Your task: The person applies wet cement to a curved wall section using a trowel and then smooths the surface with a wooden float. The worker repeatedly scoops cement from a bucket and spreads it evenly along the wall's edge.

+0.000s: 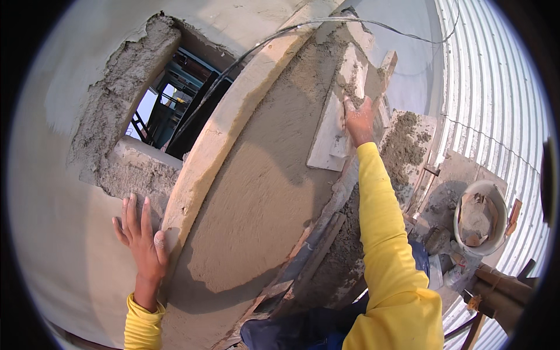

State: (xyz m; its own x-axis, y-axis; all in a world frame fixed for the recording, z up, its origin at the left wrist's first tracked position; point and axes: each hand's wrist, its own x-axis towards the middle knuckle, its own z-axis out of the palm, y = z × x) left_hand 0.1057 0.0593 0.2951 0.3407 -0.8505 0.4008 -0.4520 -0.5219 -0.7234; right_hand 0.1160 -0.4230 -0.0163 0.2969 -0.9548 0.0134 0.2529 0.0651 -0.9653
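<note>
My right hand (359, 121) is closed on the handle of a long, pale plastering float (325, 140), which lies against a band of grey-brown plaster (268, 192). Most of the handle is hidden by the fingers, and wet mortar clings to the float near them. My left hand (143, 240) rests with spread fingers against the wall, its thumb at the edge of a long wooden board (213, 140). That board runs along the left border of the plaster band and looks bowed in this view. Both sleeves are yellow.
A rough-edged wall opening (175, 111) lies left of the board. Black cables (332, 19) cross the top. Mortar lies on a board (403, 140) at right, near a bucket (480, 217) of grey material. Corrugated metal sheeting (496, 87) and bamboo poles (496, 303) stand farther right.
</note>
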